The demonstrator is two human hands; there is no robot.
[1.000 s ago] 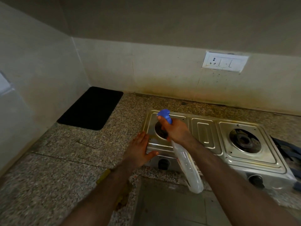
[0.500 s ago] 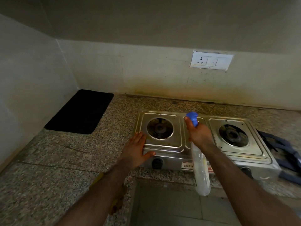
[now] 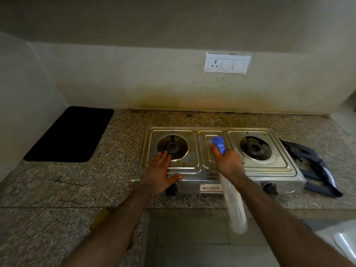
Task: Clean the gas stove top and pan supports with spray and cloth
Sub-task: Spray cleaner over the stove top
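Your right hand (image 3: 229, 164) is gripping the neck of a spray bottle (image 3: 234, 207), fingers curled round it just below the blue nozzle (image 3: 218, 143). The clear bottle is looking nearly empty; whether any liquid is inside is hard to tell through the blur. Its long axis is running from lower centre of the frame up toward the middle, base nearest you, nozzle pointing away over the strip between the two burners. Your left hand (image 3: 159, 174) is lying flat, fingers straight, pressing on the stove (image 3: 279, 170) at its front left edge. The pan supports (image 3: 310, 166) are lying on the counter (image 3: 57, 189), right of the stove.
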